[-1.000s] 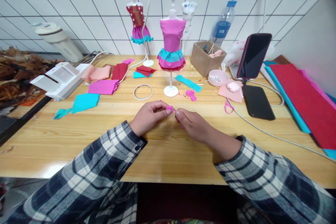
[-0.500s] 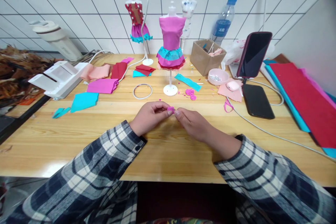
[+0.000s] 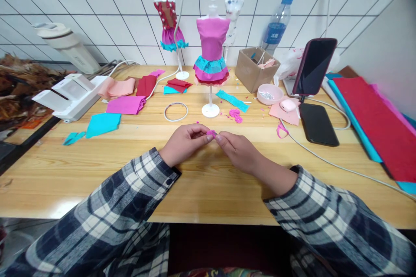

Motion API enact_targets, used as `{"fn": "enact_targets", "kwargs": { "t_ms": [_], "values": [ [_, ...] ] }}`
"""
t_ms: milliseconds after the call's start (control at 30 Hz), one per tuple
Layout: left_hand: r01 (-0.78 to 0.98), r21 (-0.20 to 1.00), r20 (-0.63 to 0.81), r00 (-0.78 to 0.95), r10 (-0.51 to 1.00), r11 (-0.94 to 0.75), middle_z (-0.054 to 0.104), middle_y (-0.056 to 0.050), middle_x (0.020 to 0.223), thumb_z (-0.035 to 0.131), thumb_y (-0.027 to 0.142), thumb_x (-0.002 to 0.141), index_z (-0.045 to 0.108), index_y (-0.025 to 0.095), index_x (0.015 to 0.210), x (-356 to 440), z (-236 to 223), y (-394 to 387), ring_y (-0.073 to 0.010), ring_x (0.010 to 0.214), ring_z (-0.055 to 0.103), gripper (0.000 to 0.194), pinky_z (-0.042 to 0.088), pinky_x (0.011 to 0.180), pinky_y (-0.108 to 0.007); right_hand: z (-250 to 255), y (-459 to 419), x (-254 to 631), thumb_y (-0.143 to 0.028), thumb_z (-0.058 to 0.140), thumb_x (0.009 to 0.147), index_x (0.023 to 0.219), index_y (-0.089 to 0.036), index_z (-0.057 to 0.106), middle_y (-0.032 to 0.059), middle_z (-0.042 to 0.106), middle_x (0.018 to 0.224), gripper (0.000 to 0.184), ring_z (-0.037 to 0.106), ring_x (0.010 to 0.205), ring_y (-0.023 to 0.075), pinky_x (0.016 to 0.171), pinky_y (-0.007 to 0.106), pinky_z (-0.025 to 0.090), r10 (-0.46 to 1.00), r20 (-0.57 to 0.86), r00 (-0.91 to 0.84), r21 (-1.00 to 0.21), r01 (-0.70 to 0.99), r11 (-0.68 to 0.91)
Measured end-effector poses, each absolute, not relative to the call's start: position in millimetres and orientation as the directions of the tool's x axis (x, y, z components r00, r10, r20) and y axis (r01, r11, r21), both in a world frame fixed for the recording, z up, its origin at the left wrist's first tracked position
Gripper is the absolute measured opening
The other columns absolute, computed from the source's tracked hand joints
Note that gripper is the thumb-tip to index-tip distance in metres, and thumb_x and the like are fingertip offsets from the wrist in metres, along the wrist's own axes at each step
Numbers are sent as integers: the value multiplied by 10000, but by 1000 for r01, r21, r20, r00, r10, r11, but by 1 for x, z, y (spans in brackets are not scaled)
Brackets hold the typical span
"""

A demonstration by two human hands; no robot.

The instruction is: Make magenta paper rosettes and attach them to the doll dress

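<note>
My left hand [image 3: 185,142] and my right hand [image 3: 238,150] meet over the middle of the wooden table [image 3: 201,190]. Both pinch a small pink crepe-paper piece [image 3: 211,133] between fingertips. Just beyond it stands a small mannequin [image 3: 211,47] in a pink top and a layered turquoise and pink skirt. Two finished pink paper rosettes [image 3: 236,115] lie by its round base. Both my sleeves are dark plaid.
Two more dressed mannequins [image 3: 169,26] stand at the back. Folded crepe sheets [image 3: 126,105], a white ring [image 3: 176,111] and a white device [image 3: 69,95] lie left. A cardboard box [image 3: 256,68], a pink bowl [image 3: 270,94], two phones [image 3: 316,123], a cable and paper stacks [image 3: 377,125] lie right.
My right fingertips have closed in onto the pink piece beside my left fingertips. The view has tilted slightly downward. Nothing else on the table has moved.
</note>
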State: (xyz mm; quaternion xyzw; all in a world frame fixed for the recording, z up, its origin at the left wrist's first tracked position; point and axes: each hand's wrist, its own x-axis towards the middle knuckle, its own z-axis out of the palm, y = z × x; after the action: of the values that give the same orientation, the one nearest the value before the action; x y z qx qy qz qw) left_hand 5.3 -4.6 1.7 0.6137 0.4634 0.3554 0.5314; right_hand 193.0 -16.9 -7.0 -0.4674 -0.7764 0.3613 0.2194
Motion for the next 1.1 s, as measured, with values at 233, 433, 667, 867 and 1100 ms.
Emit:
{"fn": "enact_targets", "kwargs": {
  "t_ms": [233, 433, 667, 867, 1100],
  "values": [
    [183, 983, -75, 318, 945, 17, 714, -55, 843, 738, 395, 710, 696, 130, 813, 5, 2, -4, -175, 804, 631, 288, 479, 790, -304, -7, -17, 193, -490, 270, 971, 743, -226, 429, -18, 510, 662, 384, 470, 643, 150, 631, 267, 335, 892, 6, -453, -762, 576, 298],
    [165, 986, -83, 319, 944, 31, 703, -51, 851, 737, 363, 718, 690, 125, 816, 5, 2, -4, -164, 808, 622, 262, 469, 794, -292, -7, -16, 193, -481, 270, 972, 740, -225, 430, -14, 511, 663, 380, 463, 632, 150, 621, 266, 324, 888, 18, -460, -746, 585, 318],
    [179, 983, -88, 326, 941, 30, 699, -47, 846, 730, 379, 726, 683, 132, 820, 4, 0, -4, -162, 797, 621, 268, 472, 782, -296, -6, -15, 193, -471, 270, 975, 748, -224, 423, -11, 508, 679, 369, 480, 656, 154, 638, 269, 326, 885, 10, -466, -734, 598, 323],
    [202, 979, -99, 339, 936, 31, 705, -48, 848, 724, 396, 726, 686, 134, 826, 4, 1, -4, -166, 798, 624, 283, 472, 785, -300, -8, -15, 194, -472, 273, 973, 747, -221, 431, -10, 516, 674, 373, 482, 654, 153, 639, 269, 326, 880, 6, -474, -725, 605, 330],
    [220, 975, -114, 338, 934, 39, 687, -55, 858, 716, 404, 729, 670, 118, 832, 3, 1, -4, -172, 808, 611, 308, 469, 783, -303, -6, -10, 200, -500, 281, 960, 749, -215, 466, -8, 536, 709, 400, 485, 688, 152, 645, 267, 324, 869, -56, -491, -735, 609, 297]
  ]
}}
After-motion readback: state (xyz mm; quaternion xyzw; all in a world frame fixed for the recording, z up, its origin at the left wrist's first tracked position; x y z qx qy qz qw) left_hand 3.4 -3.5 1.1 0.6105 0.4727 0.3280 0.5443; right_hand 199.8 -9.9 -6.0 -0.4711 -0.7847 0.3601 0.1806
